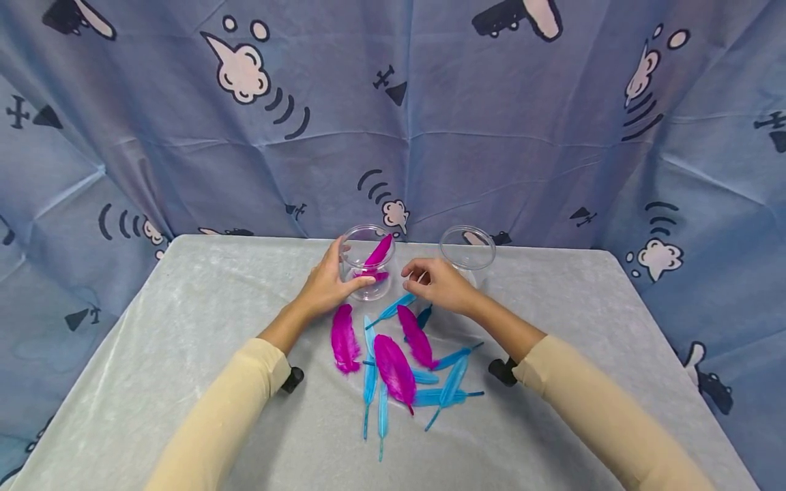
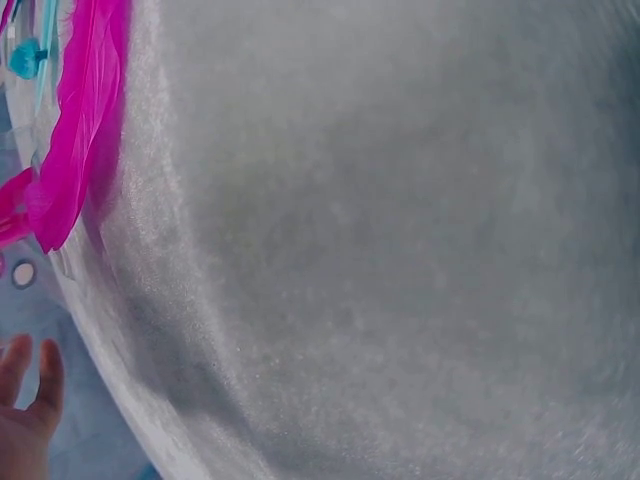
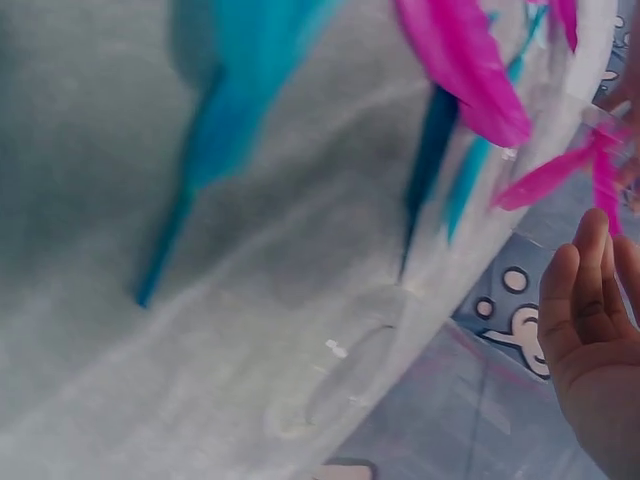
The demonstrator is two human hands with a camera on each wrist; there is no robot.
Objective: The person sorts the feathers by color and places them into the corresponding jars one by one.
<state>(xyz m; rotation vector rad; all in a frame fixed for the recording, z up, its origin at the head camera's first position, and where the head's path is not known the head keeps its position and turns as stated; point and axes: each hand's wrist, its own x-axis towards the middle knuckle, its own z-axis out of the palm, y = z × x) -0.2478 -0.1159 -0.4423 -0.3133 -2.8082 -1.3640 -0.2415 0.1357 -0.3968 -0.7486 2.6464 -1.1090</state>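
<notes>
A: Where's the left hand (image 1: 325,286)?
B: Curled around the clear cup (image 1: 367,264) near the bench's (image 1: 184,354) far edge; magenta feathers (image 1: 376,258) stand inside it.
A: And the right hand (image 1: 439,283)?
B: Loosely curled, holding nothing, just above the loose feathers (image 1: 399,361). They look light and soft; I'd pinch the quill.

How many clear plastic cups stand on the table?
2: one cup with pink feathers inside, held by the left hand; one empty cup behind the right hand.

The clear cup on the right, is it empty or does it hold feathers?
Empty: the right clear cup shows no feather inside.
</notes>
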